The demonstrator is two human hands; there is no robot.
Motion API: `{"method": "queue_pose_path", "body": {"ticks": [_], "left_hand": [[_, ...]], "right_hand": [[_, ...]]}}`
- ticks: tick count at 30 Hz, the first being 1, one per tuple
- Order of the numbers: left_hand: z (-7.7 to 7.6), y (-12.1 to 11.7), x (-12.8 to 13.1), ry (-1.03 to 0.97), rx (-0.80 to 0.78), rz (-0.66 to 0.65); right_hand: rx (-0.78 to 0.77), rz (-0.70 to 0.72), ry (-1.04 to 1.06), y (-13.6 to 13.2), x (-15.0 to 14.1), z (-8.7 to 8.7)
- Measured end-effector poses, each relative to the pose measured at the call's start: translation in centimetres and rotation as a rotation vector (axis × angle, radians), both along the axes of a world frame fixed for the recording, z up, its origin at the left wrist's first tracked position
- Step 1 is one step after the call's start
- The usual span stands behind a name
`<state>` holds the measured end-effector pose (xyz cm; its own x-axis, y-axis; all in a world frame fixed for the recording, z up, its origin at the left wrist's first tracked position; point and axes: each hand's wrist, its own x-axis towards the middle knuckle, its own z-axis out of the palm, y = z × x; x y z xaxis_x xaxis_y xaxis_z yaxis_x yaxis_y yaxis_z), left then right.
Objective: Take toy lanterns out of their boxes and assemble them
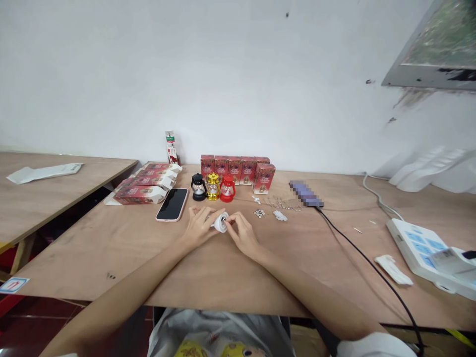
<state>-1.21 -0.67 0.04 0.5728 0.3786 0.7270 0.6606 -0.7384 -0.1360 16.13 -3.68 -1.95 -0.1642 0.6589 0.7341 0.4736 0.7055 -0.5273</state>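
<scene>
My left hand [203, 224] is closed around a small white lantern [221, 223], tipped so its round open underside faces right. The fingertips of my right hand [242, 232] are pinched together at that opening. Something small and shiny shows there, too small to name. Just behind my hands a black lantern [199, 188], a yellow lantern [213, 187] and a red lantern [227, 189] stand upright in a row. To the right of my right hand lie a pile of button cells [259, 213], small white plastic pieces [280, 215] and several thin wire handles [284, 203].
Red printed boxes [234, 171] stand along the wall; opened boxes [143, 186] lie at the left. A phone [172, 205] rests near my left hand. On the right are a second phone [305, 193] with a black cable, a power strip [424, 250] and a crumpled tissue [393, 269].
</scene>
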Motion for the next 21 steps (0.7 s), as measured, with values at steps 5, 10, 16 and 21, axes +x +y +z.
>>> {"method": "queue_pose_path", "body": {"ticks": [5, 10, 16, 21], "left_hand": [[0.0, 0.0, 0.0, 0.000, 0.012, -0.012], [-0.1, 0.1, -0.1, 0.018, 0.015, 0.003], [0.0, 0.2, 0.0, 0.010, 0.025, -0.010], [0.2, 0.2, -0.1, -0.019, 0.019, -0.003]], "right_hand": [[0.015, -0.018, 0.003, -0.1, 0.0, 0.1], [0.067, -0.059, -0.034, -0.1, 0.1, 0.1], [0.073, -0.091, -0.013, -0.2, -0.1, 0.2], [0.100, -0.292, -0.021, 0.8, 1.5, 0.6]]}}
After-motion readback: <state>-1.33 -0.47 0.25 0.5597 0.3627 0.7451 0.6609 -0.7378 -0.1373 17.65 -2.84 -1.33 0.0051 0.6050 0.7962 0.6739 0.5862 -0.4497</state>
